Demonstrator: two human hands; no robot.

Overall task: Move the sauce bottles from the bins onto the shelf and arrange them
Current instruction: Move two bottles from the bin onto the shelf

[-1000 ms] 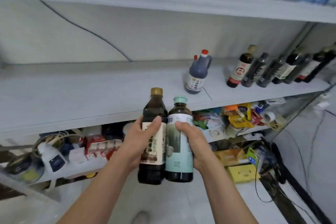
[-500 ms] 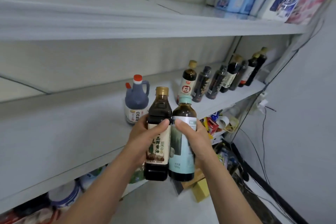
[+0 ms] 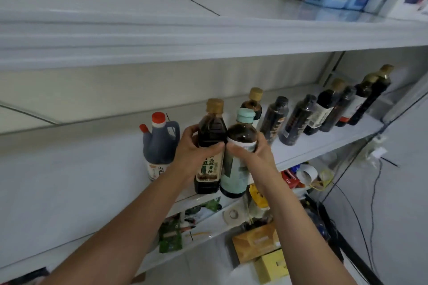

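Soft, even, fairly dim light casts only faint shadows, the whole picture is slightly blurred, and the shelf [image 3: 69,192] edges bow with wide-angle distortion.

A white shelf [image 3: 81,180] is carrying a red-capped jug [image 3: 159,146] and a row of dark sauce bottles [image 3: 324,109] trailing off rightward.

Shelf board [image 3: 69,183] left of the handled jug [image 3: 159,146] is bare and open. Rightward, passage is blocked by a row of dark bottles [image 3: 298,120]. Headroom is limited by the upper shelf [image 3: 208,39].
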